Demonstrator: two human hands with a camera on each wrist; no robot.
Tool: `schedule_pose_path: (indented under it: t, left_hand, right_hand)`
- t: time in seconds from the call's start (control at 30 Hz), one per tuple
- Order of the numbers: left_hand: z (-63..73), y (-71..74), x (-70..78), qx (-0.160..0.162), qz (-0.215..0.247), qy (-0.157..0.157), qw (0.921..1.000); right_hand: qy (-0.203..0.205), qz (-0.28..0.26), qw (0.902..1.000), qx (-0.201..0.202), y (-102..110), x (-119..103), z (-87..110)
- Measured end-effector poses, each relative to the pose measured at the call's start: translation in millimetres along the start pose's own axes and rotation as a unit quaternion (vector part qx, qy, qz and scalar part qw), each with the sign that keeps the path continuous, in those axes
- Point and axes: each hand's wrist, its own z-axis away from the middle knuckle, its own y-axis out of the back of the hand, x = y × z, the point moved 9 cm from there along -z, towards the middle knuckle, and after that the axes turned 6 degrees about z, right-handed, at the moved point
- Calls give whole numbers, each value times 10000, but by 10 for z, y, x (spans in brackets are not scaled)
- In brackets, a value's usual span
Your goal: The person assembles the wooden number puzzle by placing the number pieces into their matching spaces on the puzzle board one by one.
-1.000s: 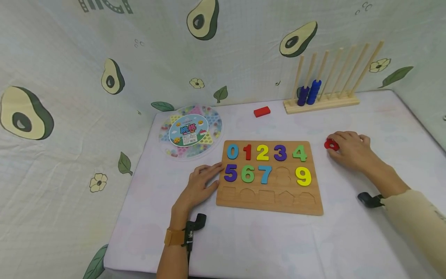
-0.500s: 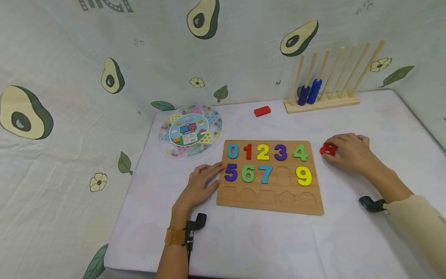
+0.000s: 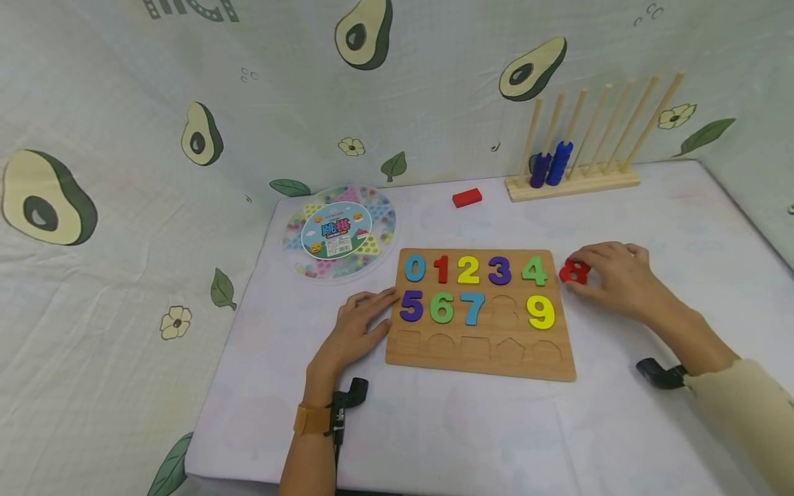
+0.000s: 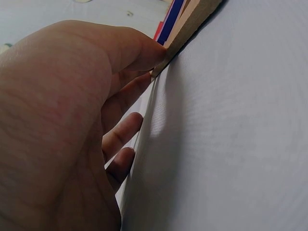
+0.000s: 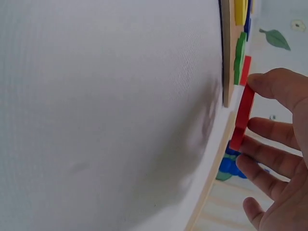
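My right hand (image 3: pixel 617 279) pinches a red number 8 piece (image 3: pixel 574 271) between thumb and fingers, just off the right edge of a wooden number board (image 3: pixel 474 372). In the right wrist view the red 8 (image 5: pixel 244 110) is seen edge-on and held above the table. My left hand (image 3: pixel 356 331) touches the board's left edge with fingertips and thumb, its fingers fairly straight. Coloured numbers sit in the board's upper two rows. Between the blue 7 (image 3: pixel 472 308) and yellow 9 (image 3: pixel 540 313) is a bare recess (image 3: pixel 504 311). The bottom row shows bare shape recesses.
Behind the board lies a red block (image 3: pixel 466 198). A round Chinese checkers set (image 3: pixel 338 234) is at the back left. At the back right stands a wooden peg rack (image 3: pixel 573 186) with blue and purple beads on two pegs. A patterned cloth hangs behind the table.
My right hand has moved left with the red 8, bringing it close to the board's right edge, and more of the 8 shows. The left hand and the board stay put.
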Motion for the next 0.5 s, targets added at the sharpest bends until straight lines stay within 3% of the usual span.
schedule_pose_path:
  t: [0.5]
  left_hand:
    - [6,2,-14,-11,-1,22,10000]
  right_hand:
    - [310,60,9994,126,47,-265,74]
